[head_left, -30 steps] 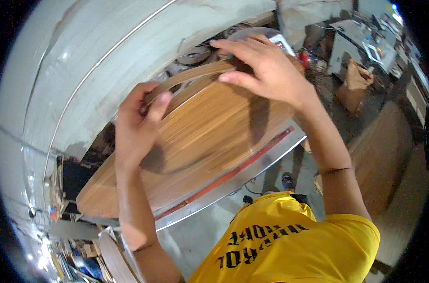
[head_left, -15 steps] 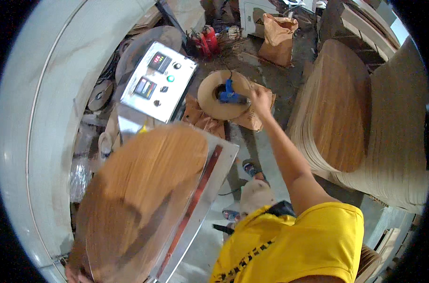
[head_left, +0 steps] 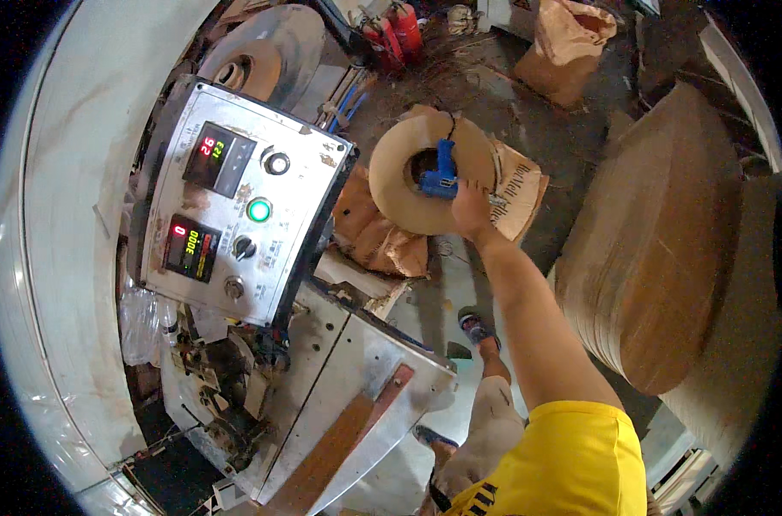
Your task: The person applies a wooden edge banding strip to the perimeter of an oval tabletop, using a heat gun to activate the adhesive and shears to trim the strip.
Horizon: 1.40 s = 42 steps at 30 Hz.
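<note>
My right hand (head_left: pixel 472 209) reaches forward, its fingers closed on the end of a blue heat gun (head_left: pixel 440 179). The gun lies across the centre hole of a large flat beige coil of banding (head_left: pixel 389 182), its handle pointing away from me and a dark cord running off the far side. My left hand is out of view. At the lower edge, a brown wood-coloured strip (head_left: pixel 326 456) lies along the metal machine table (head_left: pixel 382 361), beside a reddish bar (head_left: pixel 391 394).
A control box (head_left: pixel 257 159) with lit displays stands at left. Brown paper sacks (head_left: pixel 382 232) lie around the coil; an open sack (head_left: pixel 567 52) stands at the back. Red fire extinguishers (head_left: pixel 404 30) are at the far side. Stacked oval wooden panels (head_left: pixel 657 241) fill the right.
My right hand has come from beside the heat gun onto its end. The oval wooden panel and my left hand, both at lower left before, have left the view. The view has shifted.
</note>
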Available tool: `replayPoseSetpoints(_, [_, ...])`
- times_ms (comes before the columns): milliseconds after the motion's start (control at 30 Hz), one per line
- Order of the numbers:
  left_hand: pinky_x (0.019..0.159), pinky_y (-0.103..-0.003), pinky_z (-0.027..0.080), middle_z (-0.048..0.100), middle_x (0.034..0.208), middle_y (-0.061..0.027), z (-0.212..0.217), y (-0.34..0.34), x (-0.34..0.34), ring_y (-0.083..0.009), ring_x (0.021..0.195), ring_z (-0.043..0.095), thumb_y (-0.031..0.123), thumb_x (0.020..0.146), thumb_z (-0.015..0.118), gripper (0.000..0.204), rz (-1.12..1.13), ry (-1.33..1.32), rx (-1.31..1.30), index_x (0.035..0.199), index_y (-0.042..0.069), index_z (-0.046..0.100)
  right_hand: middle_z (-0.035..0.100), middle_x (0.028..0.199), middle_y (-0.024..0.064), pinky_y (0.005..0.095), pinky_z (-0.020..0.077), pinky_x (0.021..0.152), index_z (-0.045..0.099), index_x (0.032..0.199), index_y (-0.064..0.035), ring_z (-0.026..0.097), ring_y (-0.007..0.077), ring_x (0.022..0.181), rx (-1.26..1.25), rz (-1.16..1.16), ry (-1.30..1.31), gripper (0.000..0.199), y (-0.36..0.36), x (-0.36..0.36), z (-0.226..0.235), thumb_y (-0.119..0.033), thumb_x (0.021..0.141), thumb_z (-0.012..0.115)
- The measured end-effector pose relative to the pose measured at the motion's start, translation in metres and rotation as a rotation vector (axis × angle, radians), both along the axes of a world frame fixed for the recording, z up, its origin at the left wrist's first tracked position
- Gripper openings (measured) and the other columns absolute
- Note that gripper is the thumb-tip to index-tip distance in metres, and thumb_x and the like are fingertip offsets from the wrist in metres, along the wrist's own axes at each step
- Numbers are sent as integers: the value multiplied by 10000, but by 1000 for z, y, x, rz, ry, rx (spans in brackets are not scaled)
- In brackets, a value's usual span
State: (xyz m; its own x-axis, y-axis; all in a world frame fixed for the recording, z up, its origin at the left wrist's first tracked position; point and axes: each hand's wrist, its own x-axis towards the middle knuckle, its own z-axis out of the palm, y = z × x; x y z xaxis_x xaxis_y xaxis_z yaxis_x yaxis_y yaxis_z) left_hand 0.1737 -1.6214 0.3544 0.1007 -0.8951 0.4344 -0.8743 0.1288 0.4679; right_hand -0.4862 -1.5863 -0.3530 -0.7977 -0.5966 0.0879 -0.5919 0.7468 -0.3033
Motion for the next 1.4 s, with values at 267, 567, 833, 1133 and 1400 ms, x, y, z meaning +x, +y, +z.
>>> replayPoseSetpoints(267, [747,-354,523,689,987,-139,10,-13,15,-228,806,634,373,986,618,421,77,-43,27,1186,5,662,463,1521,76,553,435,1050,525,1455,-334,466,318,1390,432,491,-84,498,-54,-92,-35,-138,998,501])
replayPoseSetpoints(567, [765,-357,526,689,1009,-130,27,11,47,-223,832,643,362,987,595,416,110,-67,17,1205,11,651,718,1133,6,483,391,1136,746,1137,-243,564,243,1275,388,907,342,277,-78,-110,-54,-182,893,631])
replayPoseSetpoints(833, [781,-359,529,690,1029,-121,68,76,119,-218,856,650,352,988,574,414,32,-50,-15,1221,17,641,652,1193,142,485,448,1036,595,1282,-89,595,348,1174,244,874,166,561,25,-162,70,-202,772,801])
replayPoseSetpoints(1133, [880,-365,535,684,1104,-116,61,156,86,-222,957,659,302,945,631,422,-160,-118,-47,1248,8,634,638,1253,143,474,484,969,554,1298,-25,610,326,1168,-448,542,-663,510,93,-132,251,-227,886,776])
replayPoseSetpoints(1400, [883,-295,517,723,1046,-76,77,129,24,-144,977,658,67,769,798,404,-477,137,237,1147,-15,682,658,1202,97,363,487,962,554,1302,7,611,203,1085,-1170,236,-462,598,145,-151,474,-290,865,833])
